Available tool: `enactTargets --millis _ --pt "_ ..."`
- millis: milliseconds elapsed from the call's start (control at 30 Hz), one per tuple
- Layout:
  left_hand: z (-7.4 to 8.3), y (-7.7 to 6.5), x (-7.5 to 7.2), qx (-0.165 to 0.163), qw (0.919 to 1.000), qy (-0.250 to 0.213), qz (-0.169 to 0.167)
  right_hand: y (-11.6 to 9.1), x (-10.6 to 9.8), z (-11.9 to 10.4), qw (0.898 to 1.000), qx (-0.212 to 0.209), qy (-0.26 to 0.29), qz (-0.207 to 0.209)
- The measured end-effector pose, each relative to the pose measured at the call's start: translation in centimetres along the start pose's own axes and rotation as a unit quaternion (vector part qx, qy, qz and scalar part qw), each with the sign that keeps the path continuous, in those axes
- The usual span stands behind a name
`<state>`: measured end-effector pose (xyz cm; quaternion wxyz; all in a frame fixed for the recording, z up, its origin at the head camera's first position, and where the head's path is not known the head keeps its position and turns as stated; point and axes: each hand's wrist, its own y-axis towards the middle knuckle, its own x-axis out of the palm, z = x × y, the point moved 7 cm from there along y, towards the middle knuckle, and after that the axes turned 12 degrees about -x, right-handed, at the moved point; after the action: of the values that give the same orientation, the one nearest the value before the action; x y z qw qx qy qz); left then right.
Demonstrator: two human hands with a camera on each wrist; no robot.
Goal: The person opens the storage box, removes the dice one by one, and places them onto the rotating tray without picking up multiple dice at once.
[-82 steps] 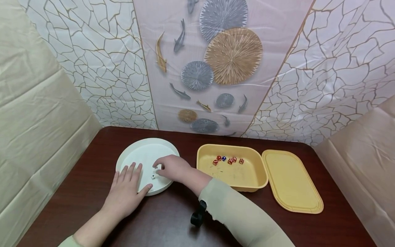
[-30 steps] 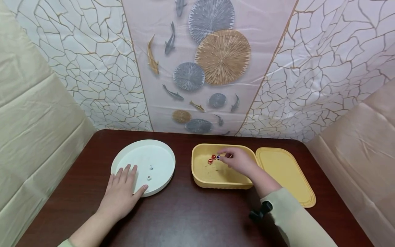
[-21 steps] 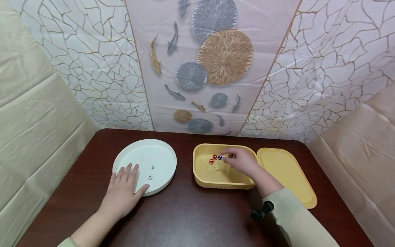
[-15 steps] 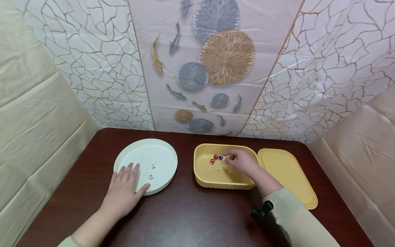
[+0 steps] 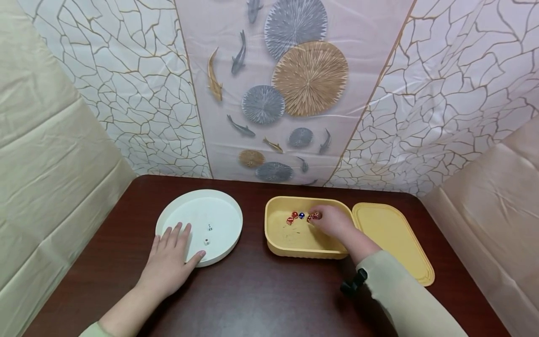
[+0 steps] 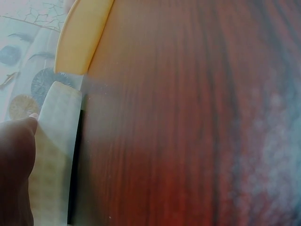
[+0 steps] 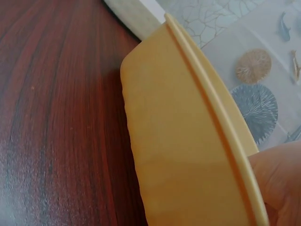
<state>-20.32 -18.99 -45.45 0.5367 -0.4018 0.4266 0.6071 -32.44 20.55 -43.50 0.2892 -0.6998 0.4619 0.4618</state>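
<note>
Spread flat, my left hand [image 5: 168, 257] rests over the near-left rim of a round white tray [image 5: 229, 250], its thumb along the front edge. Two small white dice [image 5: 207, 242] lie in that tray. My right hand [image 5: 332, 222] reaches into a yellow rectangular container [image 5: 282, 245], thumb and index finger curled in on red dice [image 5: 310, 218] with white dots. To the left of these fingertips are two more red dice [image 5: 290, 221] and a blue die [image 5: 301, 216]. In the right wrist view, the container's wall [image 7: 183, 136] hides the fingertips.
A flat yellow lid [image 5: 391, 243] lies to the right of the container. Everything stands on a dark reddish-brown table [image 5: 252, 295]. Patterned cloth [image 5: 307, 79] hangs behind it, with plain beige cloth [image 5: 54, 154] at the left side.
My right hand has gone from the white dice in the tray to the yellow container, then drawn its fingers slightly right, away from the blue die and in on the red dice. The left hand stays put.
</note>
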Motion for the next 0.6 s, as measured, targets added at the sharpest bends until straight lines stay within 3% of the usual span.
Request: enactTargets --millis 600 --pt "0.04 0.08 0.06 -0.002 1.0 0.003 -0.002 0.92 0.85 1.0 0.999 -0.003 -0.039 -0.017"
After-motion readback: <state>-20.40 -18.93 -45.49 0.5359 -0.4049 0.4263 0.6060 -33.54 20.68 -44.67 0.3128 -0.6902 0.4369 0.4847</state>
